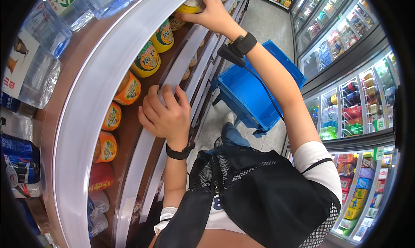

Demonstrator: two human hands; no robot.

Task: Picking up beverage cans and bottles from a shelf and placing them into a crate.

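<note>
My right hand [212, 15] reaches up to the far part of the shelf and grips a yellow can [190, 6] between thumb and fingers. Beside it on the same shelf stand yellow-and-green cans [148, 59]. Nearer to me come several orange-labelled jars or cans [128, 89], then a red can [101, 176]. My left hand [167, 113] lies over the shelf's pale front strip [183, 71], its fingers bent and slightly apart, with nothing held. Both wrists wear black bands.
An upper shelf edge [82, 118] curves along the left, with clear bottles [32, 66] on it. Behind my right arm, a blue crate [248, 90] stands in the aisle on something with dark legs. Glass-door coolers [359, 101] full of packaged goods line the right side.
</note>
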